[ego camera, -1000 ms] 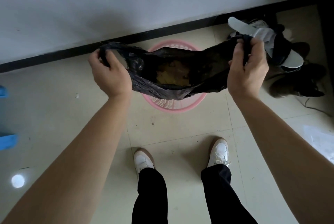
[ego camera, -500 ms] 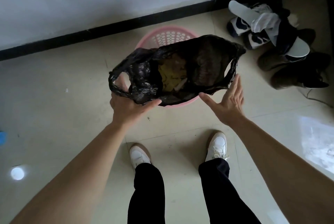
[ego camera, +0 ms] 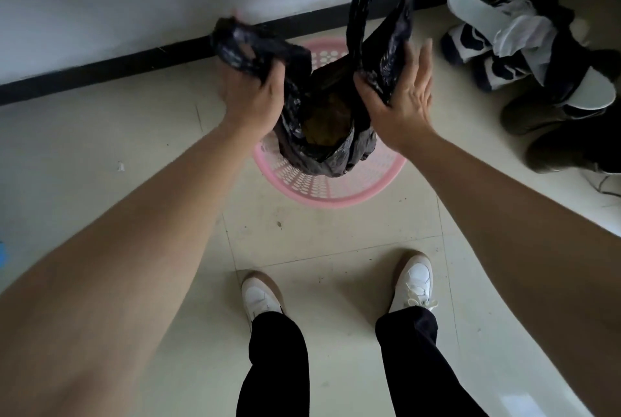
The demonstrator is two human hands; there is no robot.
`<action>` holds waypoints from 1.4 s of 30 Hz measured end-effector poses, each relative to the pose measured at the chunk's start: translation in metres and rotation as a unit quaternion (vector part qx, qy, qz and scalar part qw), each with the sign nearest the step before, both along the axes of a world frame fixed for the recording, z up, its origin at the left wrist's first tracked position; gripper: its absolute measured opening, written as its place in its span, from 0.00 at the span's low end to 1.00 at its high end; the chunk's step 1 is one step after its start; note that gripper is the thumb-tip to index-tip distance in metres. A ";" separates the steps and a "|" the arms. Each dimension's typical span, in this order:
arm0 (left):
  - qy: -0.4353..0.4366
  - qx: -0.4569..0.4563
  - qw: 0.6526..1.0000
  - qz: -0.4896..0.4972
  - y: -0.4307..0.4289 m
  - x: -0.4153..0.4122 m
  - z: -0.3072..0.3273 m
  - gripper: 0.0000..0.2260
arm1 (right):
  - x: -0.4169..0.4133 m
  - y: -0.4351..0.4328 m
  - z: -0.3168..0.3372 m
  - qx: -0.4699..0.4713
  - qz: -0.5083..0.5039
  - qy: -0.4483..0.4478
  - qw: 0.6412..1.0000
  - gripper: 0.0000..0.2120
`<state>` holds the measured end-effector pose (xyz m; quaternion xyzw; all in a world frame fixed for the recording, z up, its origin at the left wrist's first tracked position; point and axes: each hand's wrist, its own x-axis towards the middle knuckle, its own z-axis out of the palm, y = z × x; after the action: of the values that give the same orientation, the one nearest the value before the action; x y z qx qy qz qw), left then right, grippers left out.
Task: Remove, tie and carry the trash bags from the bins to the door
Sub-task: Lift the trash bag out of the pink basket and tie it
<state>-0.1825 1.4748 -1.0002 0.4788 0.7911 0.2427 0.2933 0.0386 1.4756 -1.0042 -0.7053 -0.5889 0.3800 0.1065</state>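
A black plastic trash bag (ego camera: 322, 144) hangs above a round pink perforated bin (ego camera: 322, 188) by the wall. Brownish waste shows through the bag's open mouth. My left hand (ego camera: 250, 97) grips the bag's left handle, bunched in its fingers. My right hand (ego camera: 400, 94) pinches the base of the right handle between thumb and palm, its fingers stretched out. That handle stands up as a tall loop (ego camera: 381, 3).
A white wall with a black baseboard (ego camera: 100, 68) runs behind the bin. A pile of shoes and slippers (ego camera: 537, 73) lies at the right. My two feet in white sneakers (ego camera: 336, 289) stand on the tiled floor just in front of the bin.
Both hands rose and came closer together, bunching the bag narrower. My right hand, open beside the bag half a second ago, now holds the right handle, which stands upright.
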 end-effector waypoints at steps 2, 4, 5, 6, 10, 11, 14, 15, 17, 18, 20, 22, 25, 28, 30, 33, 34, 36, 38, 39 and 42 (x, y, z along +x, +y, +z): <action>-0.032 0.023 0.998 -0.040 0.014 0.005 0.008 0.25 | -0.005 0.011 0.004 -0.003 -0.002 0.016 1.000 0.31; -0.116 0.012 0.993 -0.003 0.014 0.016 0.021 0.19 | -0.011 0.014 0.011 0.023 -0.019 0.045 0.999 0.24; -0.192 -0.014 0.979 0.062 0.012 0.022 0.028 0.18 | -0.012 0.013 0.015 0.041 -0.048 0.076 0.995 0.23; -0.285 -0.036 0.947 0.147 0.010 0.028 0.033 0.17 | -0.014 0.013 0.021 0.054 -0.091 0.113 0.988 0.21; -0.484 0.003 0.783 0.392 0.001 0.031 0.044 0.16 | -0.012 0.012 0.038 0.047 -0.237 0.204 0.949 0.06; -0.496 0.015 0.764 0.413 -0.002 0.029 0.046 0.15 | -0.011 0.010 0.039 0.036 -0.246 0.210 0.946 0.06; -0.526 0.001 0.737 0.424 -0.011 0.022 0.051 0.31 | -0.007 0.008 0.048 -0.013 -0.251 0.206 0.946 0.15; -0.542 0.004 0.728 0.420 -0.014 0.020 0.055 0.33 | -0.006 0.007 0.052 -0.022 -0.252 0.205 0.945 0.17; -0.546 0.007 0.739 0.395 -0.017 0.018 0.062 0.25 | -0.005 0.004 0.062 -0.025 -0.233 0.204 0.951 0.22; -0.533 0.004 0.761 0.370 -0.019 0.017 0.069 0.20 | -0.006 0.001 0.072 -0.031 -0.221 0.217 0.950 0.26; -0.456 -0.013 0.835 0.308 -0.025 0.014 0.085 0.13 | -0.010 -0.006 0.093 -0.043 -0.151 0.201 0.967 0.31; -0.361 -0.021 0.891 0.273 -0.031 0.010 0.103 0.05 | -0.012 -0.011 0.114 -0.057 -0.038 0.125 0.990 0.27; -0.357 -0.006 0.875 0.328 -0.039 0.003 0.147 0.07 | -0.016 -0.015 0.144 -0.081 0.012 0.096 0.992 0.09; -0.391 0.023 0.829 0.400 -0.053 -0.007 0.208 0.08 | -0.029 -0.025 0.193 -0.106 0.046 0.097 0.989 0.10; -0.426 0.050 0.788 0.443 -0.069 -0.012 0.255 0.09 | -0.035 -0.038 0.229 -0.102 0.066 0.108 0.987 0.11; -0.413 0.071 0.785 0.456 -0.093 -0.021 0.305 0.09 | -0.047 -0.055 0.267 -0.085 0.090 0.124 0.985 0.10; -0.399 0.072 0.795 0.452 -0.101 -0.024 0.316 0.10 | -0.053 -0.062 0.276 -0.080 0.102 0.128 0.983 0.11; -0.369 0.082 0.810 0.448 -0.124 -0.033 0.335 0.10 | -0.066 -0.080 0.296 -0.070 0.124 0.152 0.978 0.12; -0.346 0.085 0.819 0.449 -0.146 -0.045 0.344 0.11 | -0.080 -0.097 0.307 -0.057 0.130 0.166 0.976 0.12; -0.336 0.085 0.824 0.449 -0.158 -0.051 0.345 0.10 | -0.087 -0.108 0.310 -0.054 0.131 0.166 0.976 0.11; -0.325 0.056 0.834 0.442 -0.197 -0.076 0.336 0.06 | -0.106 -0.147 0.304 -0.072 0.132 0.154 0.977 0.11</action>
<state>-0.2587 1.2774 -0.6642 -0.0134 0.7626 0.5319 0.3679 -0.0675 1.3283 -0.7005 -0.5600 -0.6244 0.5364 0.0935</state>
